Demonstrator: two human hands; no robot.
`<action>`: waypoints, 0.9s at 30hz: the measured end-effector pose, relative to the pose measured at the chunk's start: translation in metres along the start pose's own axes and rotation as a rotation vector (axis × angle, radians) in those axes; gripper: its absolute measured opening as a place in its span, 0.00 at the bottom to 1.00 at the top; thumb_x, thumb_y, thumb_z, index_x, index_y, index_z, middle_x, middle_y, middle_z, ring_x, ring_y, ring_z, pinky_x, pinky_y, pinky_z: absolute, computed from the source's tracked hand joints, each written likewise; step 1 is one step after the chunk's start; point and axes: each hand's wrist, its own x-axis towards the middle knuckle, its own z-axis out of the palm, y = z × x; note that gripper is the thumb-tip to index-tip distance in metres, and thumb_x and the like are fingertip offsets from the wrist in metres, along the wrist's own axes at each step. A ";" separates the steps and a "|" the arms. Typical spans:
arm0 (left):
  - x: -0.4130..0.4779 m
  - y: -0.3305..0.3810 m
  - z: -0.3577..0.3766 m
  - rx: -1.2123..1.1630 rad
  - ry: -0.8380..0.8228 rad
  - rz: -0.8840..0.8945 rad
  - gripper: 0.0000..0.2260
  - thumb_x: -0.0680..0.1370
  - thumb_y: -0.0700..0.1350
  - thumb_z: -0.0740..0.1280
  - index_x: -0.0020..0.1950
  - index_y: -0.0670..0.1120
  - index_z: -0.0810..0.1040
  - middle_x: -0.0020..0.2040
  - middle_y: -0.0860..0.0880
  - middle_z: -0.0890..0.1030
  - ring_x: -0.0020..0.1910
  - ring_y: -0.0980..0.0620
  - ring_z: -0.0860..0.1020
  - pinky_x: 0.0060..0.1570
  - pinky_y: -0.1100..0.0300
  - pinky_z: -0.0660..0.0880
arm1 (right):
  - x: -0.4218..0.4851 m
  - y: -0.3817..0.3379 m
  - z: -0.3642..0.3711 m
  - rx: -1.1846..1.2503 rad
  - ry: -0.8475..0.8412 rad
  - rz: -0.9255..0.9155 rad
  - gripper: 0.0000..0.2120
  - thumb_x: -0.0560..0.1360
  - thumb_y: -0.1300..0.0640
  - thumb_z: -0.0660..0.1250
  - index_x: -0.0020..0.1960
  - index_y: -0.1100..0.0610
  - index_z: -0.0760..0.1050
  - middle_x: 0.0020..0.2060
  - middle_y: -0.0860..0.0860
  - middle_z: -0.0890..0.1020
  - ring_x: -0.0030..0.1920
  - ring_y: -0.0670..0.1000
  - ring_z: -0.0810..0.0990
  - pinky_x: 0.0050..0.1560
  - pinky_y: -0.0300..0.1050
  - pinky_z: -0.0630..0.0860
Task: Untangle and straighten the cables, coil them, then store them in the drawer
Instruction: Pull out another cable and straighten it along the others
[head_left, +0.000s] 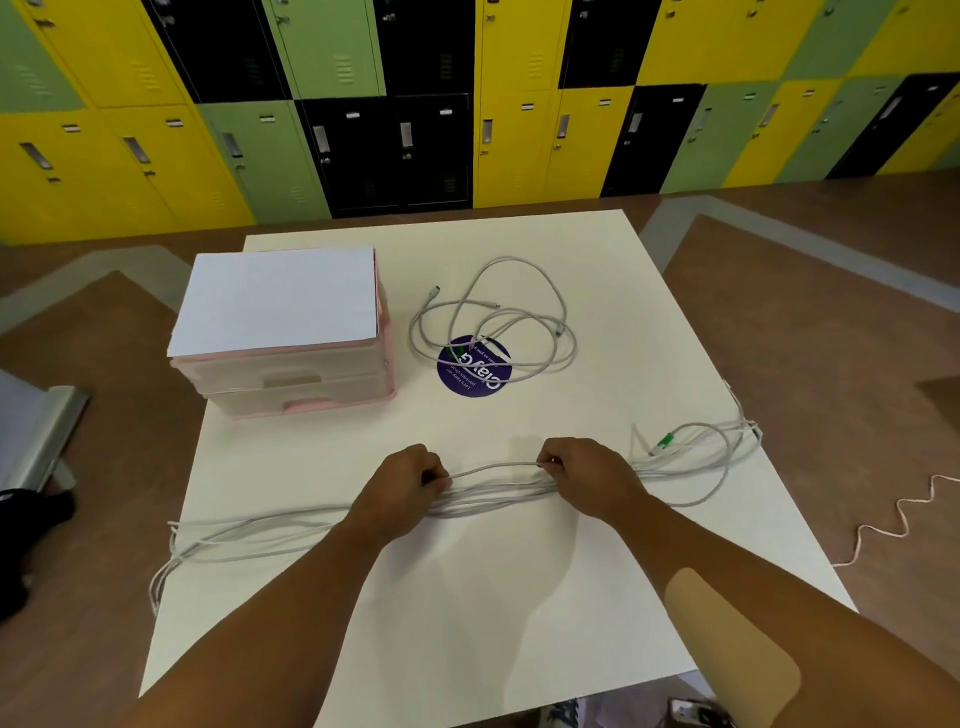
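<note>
straightening is in hand: the left hand (410, 480) and right hand (579, 470) each pinch one strand of the long cable bundle (493, 493) stretched across the table (467, 623); i judge coiling comes next, the drawer unit (291, 358) waiting shut, a second cable (493, 322) untouched behind

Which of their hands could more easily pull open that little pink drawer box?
Probably the left hand: the drawer box sits on its side, while the right hand would have to reach across. Both grip the cable bundle.

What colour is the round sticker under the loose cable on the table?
The round sticker is dark purple with white lettering; head view.
</note>
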 end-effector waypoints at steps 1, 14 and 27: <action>-0.001 -0.001 -0.001 0.006 -0.006 0.000 0.07 0.78 0.44 0.70 0.40 0.51 0.79 0.42 0.54 0.77 0.41 0.57 0.75 0.43 0.63 0.70 | 0.001 0.001 0.000 0.028 -0.003 0.009 0.07 0.80 0.54 0.62 0.53 0.50 0.79 0.49 0.47 0.83 0.50 0.52 0.80 0.50 0.45 0.75; 0.030 0.055 0.030 0.086 -0.095 0.225 0.09 0.79 0.49 0.67 0.56 0.49 0.83 0.48 0.54 0.79 0.47 0.55 0.76 0.51 0.58 0.74 | -0.001 0.009 -0.003 0.149 -0.008 -0.041 0.05 0.78 0.56 0.66 0.50 0.52 0.80 0.44 0.49 0.84 0.45 0.51 0.80 0.48 0.45 0.77; 0.030 0.073 0.055 -0.036 -0.093 0.106 0.06 0.76 0.38 0.70 0.41 0.47 0.77 0.40 0.53 0.79 0.41 0.54 0.78 0.43 0.64 0.74 | -0.011 0.019 -0.007 -0.043 0.016 0.003 0.12 0.80 0.44 0.63 0.44 0.51 0.71 0.39 0.48 0.78 0.40 0.52 0.76 0.42 0.46 0.71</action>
